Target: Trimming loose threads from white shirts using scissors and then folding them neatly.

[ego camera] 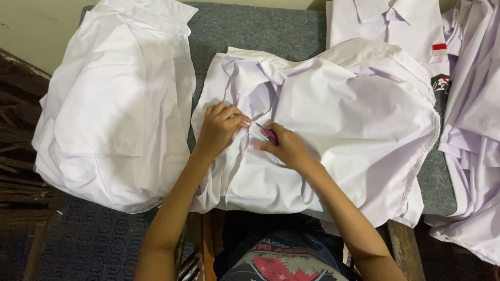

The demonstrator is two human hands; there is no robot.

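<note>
A crumpled white shirt [333,109] lies spread on the grey padded table top [260,31] in front of me. My left hand [219,127] pinches a fold of its cloth near the middle. My right hand [286,148] sits just to the right of it and grips a small pink-handled cutting tool [268,134], whose dark tip points toward the pinched fabric. The two hands almost touch. Most of the tool is hidden in my fingers.
A stack of folded white shirts [114,104] lies at the left, hanging over the table's edge. More white shirts [396,21] lie at the back right, and another pile [476,130] drapes down the right side. A blue patterned floor [88,239] shows below.
</note>
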